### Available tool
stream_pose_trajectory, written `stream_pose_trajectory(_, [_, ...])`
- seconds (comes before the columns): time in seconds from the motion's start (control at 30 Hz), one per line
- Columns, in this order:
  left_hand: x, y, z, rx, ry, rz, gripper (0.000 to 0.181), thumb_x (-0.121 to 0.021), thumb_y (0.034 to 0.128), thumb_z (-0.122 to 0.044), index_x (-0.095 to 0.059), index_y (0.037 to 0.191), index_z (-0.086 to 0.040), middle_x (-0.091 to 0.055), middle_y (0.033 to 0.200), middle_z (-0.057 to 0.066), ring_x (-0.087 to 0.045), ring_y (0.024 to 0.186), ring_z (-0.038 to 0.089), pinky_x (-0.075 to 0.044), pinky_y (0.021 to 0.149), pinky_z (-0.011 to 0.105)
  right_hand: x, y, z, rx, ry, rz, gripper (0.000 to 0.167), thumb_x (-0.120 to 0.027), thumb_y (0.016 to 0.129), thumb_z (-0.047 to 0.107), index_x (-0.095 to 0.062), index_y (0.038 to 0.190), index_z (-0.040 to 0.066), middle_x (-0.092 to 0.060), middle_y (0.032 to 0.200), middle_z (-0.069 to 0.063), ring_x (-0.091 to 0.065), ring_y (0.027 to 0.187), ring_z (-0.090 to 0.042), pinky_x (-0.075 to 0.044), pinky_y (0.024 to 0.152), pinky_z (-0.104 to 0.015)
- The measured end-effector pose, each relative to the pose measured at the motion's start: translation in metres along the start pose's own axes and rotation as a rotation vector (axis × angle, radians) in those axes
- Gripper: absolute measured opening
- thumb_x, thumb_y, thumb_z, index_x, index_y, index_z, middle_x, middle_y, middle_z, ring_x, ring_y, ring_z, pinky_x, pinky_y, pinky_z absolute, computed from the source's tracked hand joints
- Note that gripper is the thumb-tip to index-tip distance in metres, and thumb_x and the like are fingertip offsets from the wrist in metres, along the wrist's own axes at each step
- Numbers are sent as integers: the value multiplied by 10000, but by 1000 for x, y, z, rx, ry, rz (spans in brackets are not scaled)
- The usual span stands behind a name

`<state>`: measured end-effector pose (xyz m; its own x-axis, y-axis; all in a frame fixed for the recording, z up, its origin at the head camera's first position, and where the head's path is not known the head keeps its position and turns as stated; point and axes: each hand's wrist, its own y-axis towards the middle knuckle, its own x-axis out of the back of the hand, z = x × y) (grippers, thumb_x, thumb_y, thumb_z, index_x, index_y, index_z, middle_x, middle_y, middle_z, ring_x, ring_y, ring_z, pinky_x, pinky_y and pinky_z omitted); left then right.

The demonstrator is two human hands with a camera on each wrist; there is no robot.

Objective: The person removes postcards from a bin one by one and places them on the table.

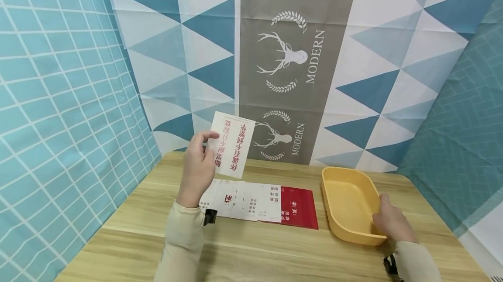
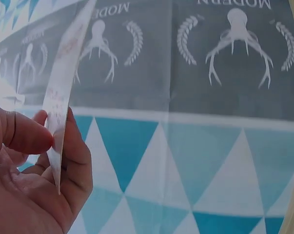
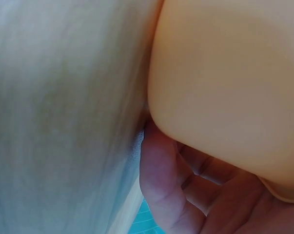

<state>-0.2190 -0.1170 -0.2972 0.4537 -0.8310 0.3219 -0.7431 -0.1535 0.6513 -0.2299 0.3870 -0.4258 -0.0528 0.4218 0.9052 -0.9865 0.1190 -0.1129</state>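
Observation:
My left hand [image 1: 196, 168] pinches a white card [image 1: 237, 142] printed with red and dark characters, raised above the back part of the table. In the left wrist view the card [image 2: 64, 92] stands nearly edge-on between thumb and fingers. Below it, a row of overlapping white cards [image 1: 251, 208] lies flat, with red cards [image 1: 305, 212] at its right end. At the right, my right hand [image 1: 394, 221] grips the near right rim of a yellow plastic tray [image 1: 347, 199]. The right wrist view shows the fingers curled against the tray's outer wall; part of the grip is hidden.
A wooden table [image 1: 267, 256] carries the cards and the tray. Behind it hangs a patterned cloth [image 1: 212, 33] with triangles and deer heads. Blue tile-patterned sheeting [image 1: 59, 98] closes off the left side, and teal sheeting [image 1: 459, 133] the right.

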Motion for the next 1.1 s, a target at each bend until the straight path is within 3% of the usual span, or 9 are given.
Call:
stream_pose_trajectory(0.27, [17,4,26,94,128,-100,397,-349,989,0,-635,1255,-70,-613,1280,151,-594,853,271,-458,650,321,-2,2,-1,10,4,-1,640,-475,908,74,-158,1421,-140,-572,1085,-415,-615,834,-356,-514,697,-469])
stream_pose_trajectory(0.4, [31,6,47,184,202,-85,425,-340,990,-19,-636,1291,-66,-619,1341,167,-596,852,299,-425,599,309,-2,2,-1,13,3,-2,651,-483,908,76,-153,1425,-145,-557,1114,-439,-623,854,-377,-519,707,-484])
stream_pose_trajectory(0.57, [43,6,80,329,256,19,455,-327,973,-28,-611,1328,-48,-612,1372,211,-594,807,307,-421,567,320,-1,1,-3,11,2,0,648,-482,910,76,-151,1421,-147,-549,1119,-443,-621,870,-390,-519,722,-495])
stream_pose_trajectory(0.83, [30,-5,142,618,290,322,563,-340,914,-27,-469,1463,-24,-549,1379,284,-535,690,212,-419,533,291,-1,-1,-3,-22,13,28,668,-492,910,76,-139,1429,-152,-532,1144,-451,-611,876,-388,-518,739,-497])
stream_pose_trajectory(0.93, [27,-12,154,644,319,360,549,-366,912,-16,-460,1453,-3,-588,1283,282,-557,711,221,-424,574,298,-1,0,-3,-19,13,31,666,-494,905,75,-144,1424,-153,-538,1134,-445,-608,870,-384,-517,733,-491])
stream_pose_trajectory(1.1, [27,-19,165,640,354,366,535,-389,910,-22,-444,1442,4,-627,1125,253,-560,706,232,-422,610,318,1,2,-1,6,3,2,657,-486,895,70,-160,1419,-153,-549,1118,-437,-605,860,-375,-514,727,-487])
